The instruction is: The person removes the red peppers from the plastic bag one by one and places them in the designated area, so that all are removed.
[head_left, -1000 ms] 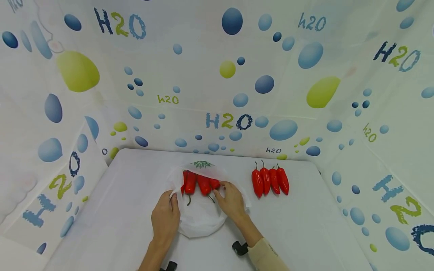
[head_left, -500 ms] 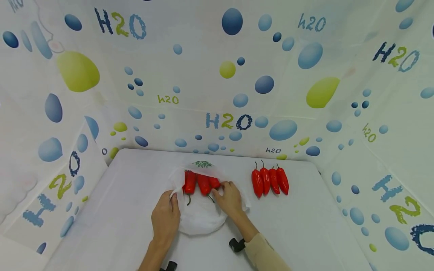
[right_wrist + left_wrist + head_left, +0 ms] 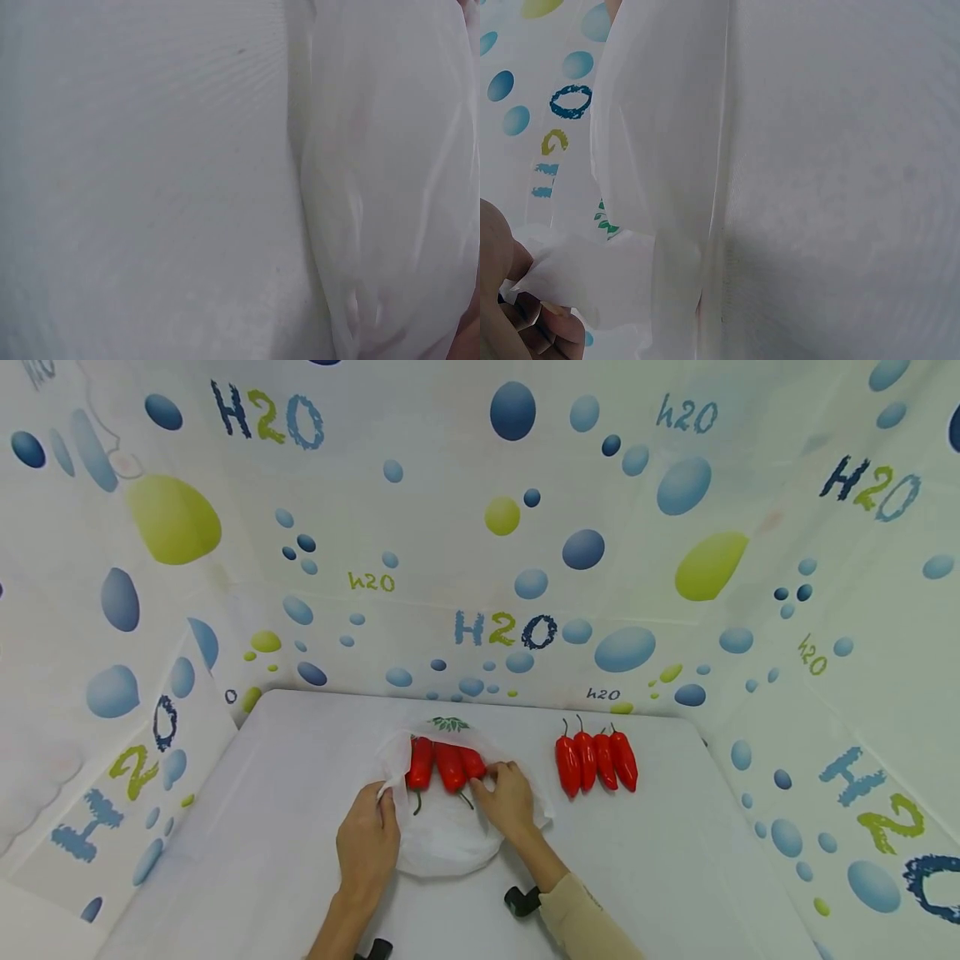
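Observation:
A white plastic bag (image 3: 442,852) with a green leaf print lies on the table, its mouth spread wide. Several red chili peppers (image 3: 450,768) lie in the mouth, stems toward me. My left hand (image 3: 367,839) pinches the bag's left edge; the left wrist view shows the plastic (image 3: 592,285) between thumb and fingers. On the other side, my right hand (image 3: 510,802) pinches the stem end of the rightmost chili pepper (image 3: 472,763) between thumb and forefinger, its stem hidden. The right wrist view is mostly filled by tabletop and the bag's side (image 3: 390,172).
Several more red chili peppers (image 3: 597,762) lie side by side at the back right of the white table (image 3: 675,852). Behind and around the table hangs a white curtain (image 3: 450,527) printed with blue and green drops.
My right hand has shifted slightly left, and more of the rightmost chili pepper shows in the bag's mouth. The bag's near edge has drawn back a little. My left hand keeps its grip.

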The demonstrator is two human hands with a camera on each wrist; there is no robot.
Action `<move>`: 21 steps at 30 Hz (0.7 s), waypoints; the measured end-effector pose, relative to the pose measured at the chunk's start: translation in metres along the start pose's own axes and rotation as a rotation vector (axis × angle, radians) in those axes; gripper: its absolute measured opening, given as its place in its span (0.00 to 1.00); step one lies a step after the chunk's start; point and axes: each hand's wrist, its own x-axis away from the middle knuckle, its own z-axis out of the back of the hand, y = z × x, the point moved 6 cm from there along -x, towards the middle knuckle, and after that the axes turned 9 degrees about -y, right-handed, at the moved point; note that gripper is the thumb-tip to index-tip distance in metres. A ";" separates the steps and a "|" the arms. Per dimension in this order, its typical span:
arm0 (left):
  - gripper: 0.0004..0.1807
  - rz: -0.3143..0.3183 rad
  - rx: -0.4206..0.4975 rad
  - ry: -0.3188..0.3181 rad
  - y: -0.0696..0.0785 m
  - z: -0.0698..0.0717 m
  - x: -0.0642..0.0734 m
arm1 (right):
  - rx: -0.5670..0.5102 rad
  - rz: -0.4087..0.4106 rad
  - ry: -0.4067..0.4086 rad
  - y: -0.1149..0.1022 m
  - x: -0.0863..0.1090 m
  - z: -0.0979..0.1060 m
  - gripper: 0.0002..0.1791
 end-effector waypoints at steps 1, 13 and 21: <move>0.09 -0.001 0.000 0.000 0.000 0.000 0.000 | -0.004 -0.001 -0.002 0.000 0.000 0.000 0.16; 0.09 -0.005 -0.008 0.000 0.000 0.000 -0.001 | -0.022 -0.078 -0.033 0.005 -0.007 -0.005 0.22; 0.08 -0.007 -0.013 0.005 0.000 0.001 -0.001 | -0.034 -0.066 0.023 -0.001 -0.003 0.002 0.21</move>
